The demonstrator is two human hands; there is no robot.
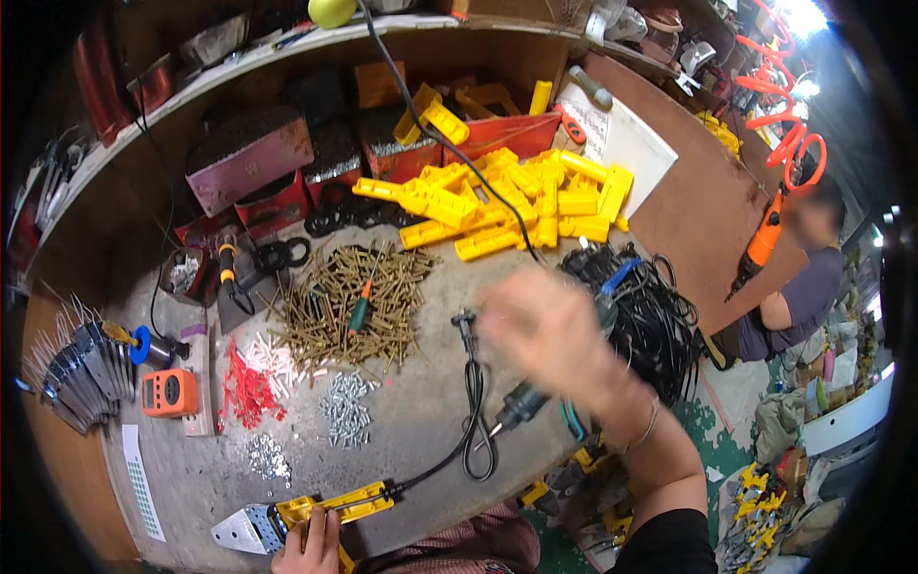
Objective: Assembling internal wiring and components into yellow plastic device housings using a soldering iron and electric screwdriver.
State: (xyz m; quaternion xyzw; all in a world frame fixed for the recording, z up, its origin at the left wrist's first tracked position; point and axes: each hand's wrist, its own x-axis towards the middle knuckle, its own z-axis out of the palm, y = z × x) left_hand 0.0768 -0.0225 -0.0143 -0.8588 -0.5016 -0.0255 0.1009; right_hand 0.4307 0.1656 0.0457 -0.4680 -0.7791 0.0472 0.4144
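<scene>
My left hand (308,543) is closed on a yellow plastic housing (352,501) at the table's front edge. A perforated metal plate (247,529) sits at the housing's left end. A black cable (472,421) runs from the housing's right end into a loop on the table, ending in a dark plug (464,321). My right hand (537,325) is raised over the table just right of that plug. Motion smears its fingers, so whether it holds anything cannot be made out. Below it lies a dark green power screwdriver (521,406) with its bit pointing left.
Yellow housings (516,196) are heaped at the back, beside a pile of black cables (655,316). Brass-coloured screws (344,301), silver screws (345,409) and red parts (251,387) lie left of centre. An orange meter (169,392) stands far left. An orange air tool (760,244) hangs right, near another person (803,287).
</scene>
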